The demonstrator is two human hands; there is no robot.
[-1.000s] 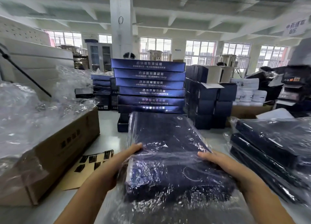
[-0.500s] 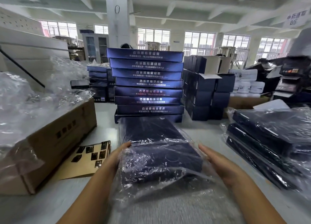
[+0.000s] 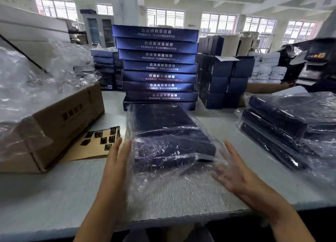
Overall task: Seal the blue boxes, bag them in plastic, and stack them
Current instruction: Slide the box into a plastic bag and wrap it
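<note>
Head view. The dark blue flat cardboard box (image 3: 169, 143) lies in a clear crinkled plastic bag (image 3: 163, 178) on the grey table (image 3: 54, 196), just in front of the tall stack of blue lettered boxes (image 3: 158, 67).

Your left hand (image 3: 116, 161) is flat with straight fingers against the bag's left side. Your right hand (image 3: 231, 170) is spread on the loose film to the right. Neither hand grips anything.

Risks:
- The bag mouth looks loose on your side, so if you lift by the film the box can slide out.
- The film looks slick, so flat palms may slip.
- The tall stack sits uneven, and a shove forward could tip it.

Counts:
- 2 hands.
- 1 bag in hand. A step in its contents could mean 2 boxes; I can't tell.
- 8 boxes in the tall stack.
- 3 layers visible in the plastic-wrapped pile of dark boxes (image 3: 287, 125) at right.
- 1 brown cardboard carton (image 3: 60, 125).
- 1 brown sheet of black stickers (image 3: 91, 150), roughly 7 stickers, blurred.
</note>
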